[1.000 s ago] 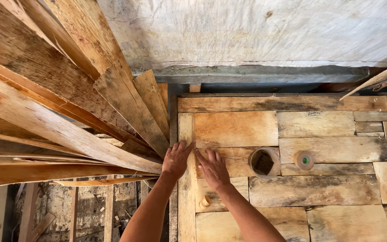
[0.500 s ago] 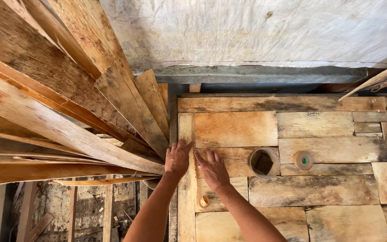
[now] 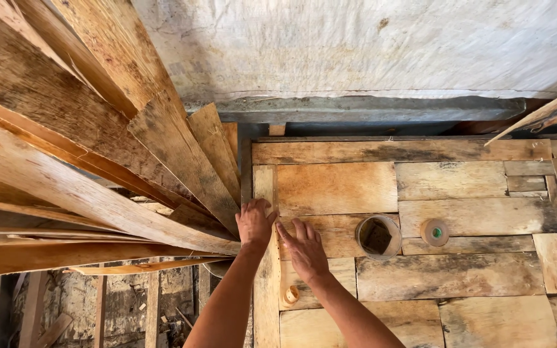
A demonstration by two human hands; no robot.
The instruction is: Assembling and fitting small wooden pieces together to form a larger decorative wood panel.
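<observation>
At the far left a stack of long rough planks (image 3: pixel 66 161) leans in at a slant, their ends crowding right up to the edge of the patched wooden floor (image 3: pixel 459 283). Below them the floor stops and there is a drop to rubble and bare joists, so there is little room on that side.

The left hand (image 3: pixel 254 222) lies flat on the narrow upright strip (image 3: pixel 265 270) that forms the floor's left edge, fingers curled loosely together over it, just beside the plank ends. The right hand (image 3: pixel 304 248) rests palm down just to its right, fingers spread and pointing up-left, on the boards next to the strip; the two hands nearly touch. A small round wooden knob (image 3: pixel 290 294) sits by the right wrist.

Further right the boards are open: a round hole (image 3: pixel 378 236) cut in the floor, then a small roll with a green centre (image 3: pixel 434 232), well apart from the hands. A grey wall (image 3: pixel 356 45) closes the top edge.

Compared with a moment ago, the hands have hardly shifted; both stay pressed at the same spot.
</observation>
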